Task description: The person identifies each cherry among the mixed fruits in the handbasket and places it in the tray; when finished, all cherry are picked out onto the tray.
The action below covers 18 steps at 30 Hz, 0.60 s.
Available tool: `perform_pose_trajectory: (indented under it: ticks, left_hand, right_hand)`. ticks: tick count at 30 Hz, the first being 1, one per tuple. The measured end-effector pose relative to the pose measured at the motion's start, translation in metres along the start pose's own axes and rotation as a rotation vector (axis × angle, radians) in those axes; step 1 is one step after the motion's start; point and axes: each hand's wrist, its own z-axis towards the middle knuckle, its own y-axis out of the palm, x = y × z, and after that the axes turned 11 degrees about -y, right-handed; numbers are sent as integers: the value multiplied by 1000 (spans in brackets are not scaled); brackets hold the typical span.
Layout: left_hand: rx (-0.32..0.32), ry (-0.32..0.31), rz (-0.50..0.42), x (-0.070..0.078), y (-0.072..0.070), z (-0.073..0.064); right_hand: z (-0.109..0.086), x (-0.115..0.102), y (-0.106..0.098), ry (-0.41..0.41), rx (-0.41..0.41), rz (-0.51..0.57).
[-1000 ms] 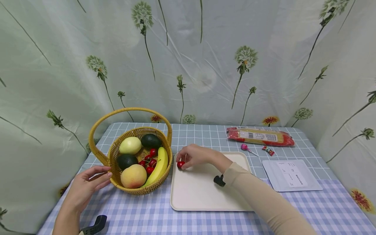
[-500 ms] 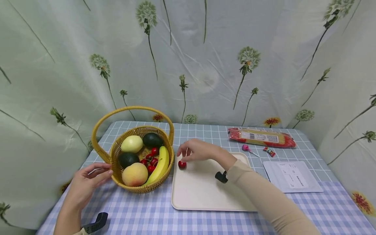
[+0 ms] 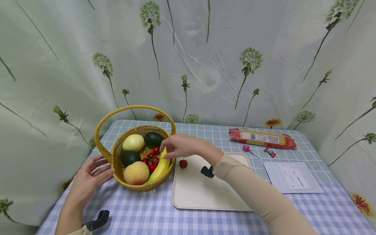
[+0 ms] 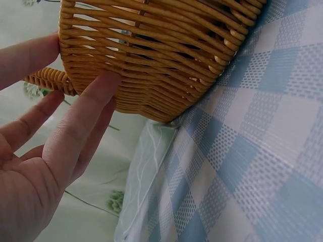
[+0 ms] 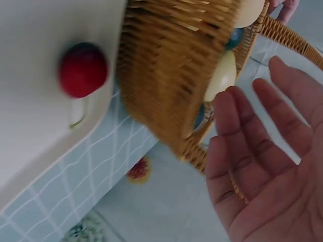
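Note:
A yellow wicker basket (image 3: 141, 188) with an arched handle holds a banana (image 3: 158, 171), a peach (image 3: 136, 173), several red cherries (image 3: 152, 167), a pale yellow-green fruit (image 3: 133, 142) and two dark green avocado-like fruits (image 3: 130, 158). My left hand (image 3: 95, 173) touches the basket's left side with fingers extended; the left wrist view shows fingertips against the weave. Over the basket's right rim hovers my right hand (image 3: 182, 146), overlapping the banana's top end, its fingers loosely bent around nothing. One cherry (image 3: 183, 163) with a green stem lies near the left edge of the cream tray (image 3: 205, 192).
Behind the tray to the right lie a spaghetti pack (image 3: 262, 137), a pink lollipop (image 3: 246, 148) and a small wrapped candy (image 3: 270, 152). A pale labelled pouch (image 3: 292, 177) sits at the tray's right. A floral curtain (image 3: 211, 75) stands behind the table.
My right hand let go of the cherry, leaving it on the tray, then rose and moved left over the basket's rim. The left hand stays at the basket's side.

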Motion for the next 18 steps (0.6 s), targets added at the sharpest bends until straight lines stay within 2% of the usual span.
perform_pose_trajectory:
  ticks: [8,18]
  left_hand:
    - [-2,-19,-17,2,0,-1]
    - [1,-40,-15,1,0,0]
  right_hand:
    - [39,-10,-1,88,-61,-37]
    - [78,-13,0,184,-189,-130]
